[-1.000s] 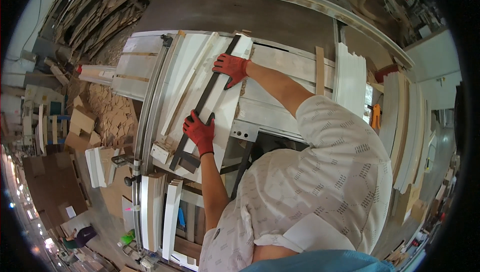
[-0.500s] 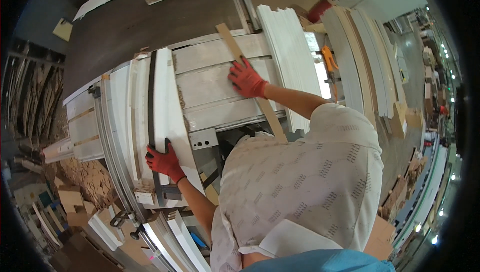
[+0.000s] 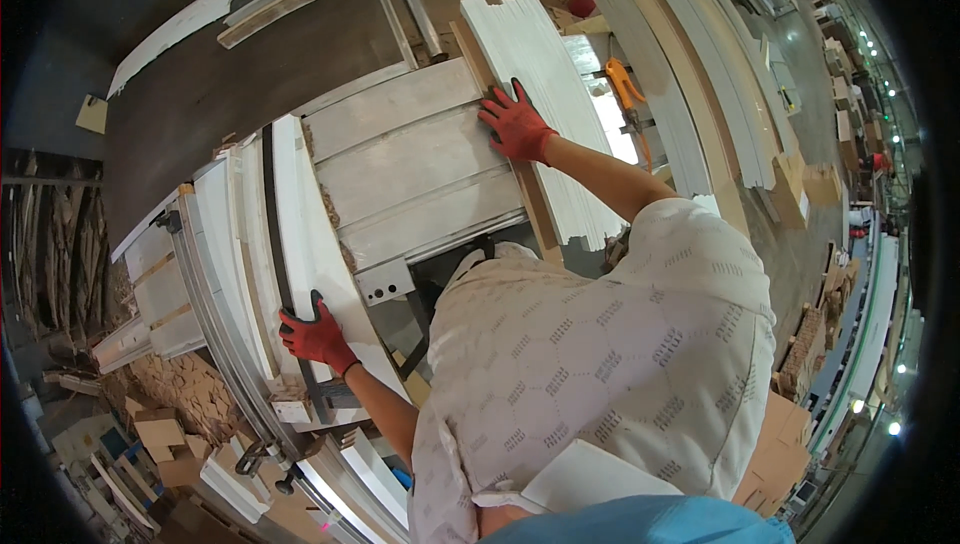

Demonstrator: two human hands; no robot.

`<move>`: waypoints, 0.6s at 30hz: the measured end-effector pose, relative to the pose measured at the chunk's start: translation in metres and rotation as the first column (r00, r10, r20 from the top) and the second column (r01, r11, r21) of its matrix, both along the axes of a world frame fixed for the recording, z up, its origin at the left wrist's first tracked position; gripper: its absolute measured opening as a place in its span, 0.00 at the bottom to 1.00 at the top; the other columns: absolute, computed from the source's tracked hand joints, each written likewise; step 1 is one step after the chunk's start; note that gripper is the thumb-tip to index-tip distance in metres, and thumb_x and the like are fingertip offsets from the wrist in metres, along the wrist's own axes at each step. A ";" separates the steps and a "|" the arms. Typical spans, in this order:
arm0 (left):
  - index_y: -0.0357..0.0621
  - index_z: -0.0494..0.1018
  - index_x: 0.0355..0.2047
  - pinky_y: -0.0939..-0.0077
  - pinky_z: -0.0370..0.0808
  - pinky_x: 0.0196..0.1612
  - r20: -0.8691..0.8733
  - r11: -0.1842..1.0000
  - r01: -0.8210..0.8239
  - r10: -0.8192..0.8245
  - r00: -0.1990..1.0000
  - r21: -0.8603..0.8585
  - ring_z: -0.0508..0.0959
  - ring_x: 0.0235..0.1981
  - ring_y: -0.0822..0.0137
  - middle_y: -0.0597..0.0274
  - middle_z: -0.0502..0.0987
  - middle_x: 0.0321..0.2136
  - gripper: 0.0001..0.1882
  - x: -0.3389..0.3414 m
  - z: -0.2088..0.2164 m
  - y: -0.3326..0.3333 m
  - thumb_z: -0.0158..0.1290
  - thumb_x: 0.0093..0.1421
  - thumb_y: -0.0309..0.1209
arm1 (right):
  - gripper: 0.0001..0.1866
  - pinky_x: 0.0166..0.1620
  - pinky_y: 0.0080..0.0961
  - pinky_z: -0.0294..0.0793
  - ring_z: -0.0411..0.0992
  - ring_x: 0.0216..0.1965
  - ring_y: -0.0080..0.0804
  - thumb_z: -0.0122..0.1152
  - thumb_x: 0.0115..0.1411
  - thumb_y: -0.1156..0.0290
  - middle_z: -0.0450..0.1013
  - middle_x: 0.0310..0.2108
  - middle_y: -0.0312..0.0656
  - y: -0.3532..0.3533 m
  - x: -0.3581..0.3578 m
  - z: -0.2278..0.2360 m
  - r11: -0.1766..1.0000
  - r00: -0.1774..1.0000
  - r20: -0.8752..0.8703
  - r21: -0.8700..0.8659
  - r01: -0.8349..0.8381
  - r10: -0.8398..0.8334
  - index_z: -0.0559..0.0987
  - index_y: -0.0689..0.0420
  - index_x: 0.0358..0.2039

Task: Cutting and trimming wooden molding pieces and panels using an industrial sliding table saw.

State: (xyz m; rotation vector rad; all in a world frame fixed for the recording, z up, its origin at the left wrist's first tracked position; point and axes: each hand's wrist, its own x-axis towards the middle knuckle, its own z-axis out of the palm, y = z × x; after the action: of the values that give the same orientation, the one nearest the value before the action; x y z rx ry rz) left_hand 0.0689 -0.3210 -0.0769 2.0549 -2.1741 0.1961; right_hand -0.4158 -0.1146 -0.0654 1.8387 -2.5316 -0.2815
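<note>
Clock directions run from the middle of the view. At 8 o'clock the left hand (image 3: pixel 318 339), in a red and black work glove, lies over the lower part of a long black bar (image 3: pixel 274 214), fingers on one side and thumb parted from them on the other; whether it grips cannot be told. The bar stretches along 9 o'clock, on top of a white board (image 3: pixel 318 234).

Between 12 and 1 o'clock the right hand (image 3: pixel 518 126), gloved alike, rests across a tan wooden strip (image 3: pixel 535 212) with its digits spread. The strip lies on the metal counter (image 3: pixel 400 159), close along the 9 o'clock side of a stack of white strips (image 3: pixel 555 104).

Beyond that stack, between 1 and 2 o'clock, is an orange-handled tool (image 3: pixel 624 84). A dark brown panel (image 3: pixel 240 84) reaches out at 10 o'clock. Between 8 and 9 o'clock a metal rail (image 3: pixel 213 319) runs past the counter's work, with cardboard scraps (image 3: pixel 195 384) on its far side at 8 o'clock.
</note>
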 end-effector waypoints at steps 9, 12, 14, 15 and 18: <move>0.51 0.62 0.62 0.49 0.67 0.54 -0.015 0.999 0.031 -0.032 0.999 -0.023 0.69 0.52 0.46 0.47 0.69 0.51 0.43 0.000 0.001 0.000 0.63 0.49 0.56 | 0.31 0.67 0.66 0.43 0.57 0.66 0.48 0.61 0.53 0.52 0.64 0.62 0.40 0.010 -0.008 -0.004 0.995 0.997 0.074 -0.094 0.018 -0.011 0.73 0.51 0.56; 0.51 0.63 0.61 0.49 0.67 0.54 0.004 0.998 0.036 -0.036 0.999 -0.046 0.70 0.51 0.46 0.46 0.69 0.50 0.43 0.000 -0.003 0.001 0.63 0.49 0.55 | 0.31 0.67 0.65 0.42 0.56 0.66 0.48 0.61 0.53 0.52 0.64 0.62 0.41 0.015 -0.009 -0.007 0.996 0.997 0.080 -0.081 0.023 -0.016 0.73 0.51 0.56; 0.51 0.63 0.61 0.49 0.67 0.53 0.020 0.997 0.041 -0.040 0.999 -0.065 0.70 0.51 0.45 0.46 0.69 0.50 0.43 -0.002 -0.004 0.000 0.63 0.49 0.55 | 0.31 0.68 0.64 0.41 0.56 0.66 0.48 0.61 0.53 0.52 0.64 0.62 0.41 0.020 -0.010 -0.008 0.997 0.997 0.080 -0.077 0.022 -0.016 0.73 0.51 0.56; 0.51 0.63 0.61 0.49 0.67 0.53 0.003 0.999 0.031 -0.031 1.000 -0.026 0.70 0.51 0.45 0.46 0.69 0.50 0.42 -0.002 -0.002 0.000 0.63 0.49 0.55 | 0.31 0.68 0.64 0.41 0.56 0.67 0.47 0.61 0.53 0.52 0.64 0.62 0.41 0.023 -0.009 -0.007 0.997 0.997 0.077 -0.074 0.012 -0.006 0.73 0.50 0.56; 0.51 0.63 0.61 0.49 0.67 0.53 -0.013 0.999 0.031 -0.031 0.999 -0.016 0.70 0.51 0.45 0.46 0.69 0.50 0.42 0.002 -0.003 0.000 0.63 0.49 0.55 | 0.30 0.69 0.62 0.40 0.55 0.67 0.46 0.60 0.54 0.52 0.64 0.62 0.40 0.019 -0.013 -0.003 0.997 0.998 0.069 -0.081 0.000 0.005 0.73 0.50 0.56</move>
State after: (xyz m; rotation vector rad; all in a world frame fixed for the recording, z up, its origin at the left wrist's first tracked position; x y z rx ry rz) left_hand 0.0712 -0.3212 -0.0796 2.0077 -2.1883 0.1951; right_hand -0.4288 -0.0956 -0.0685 1.8539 -2.5434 -0.1153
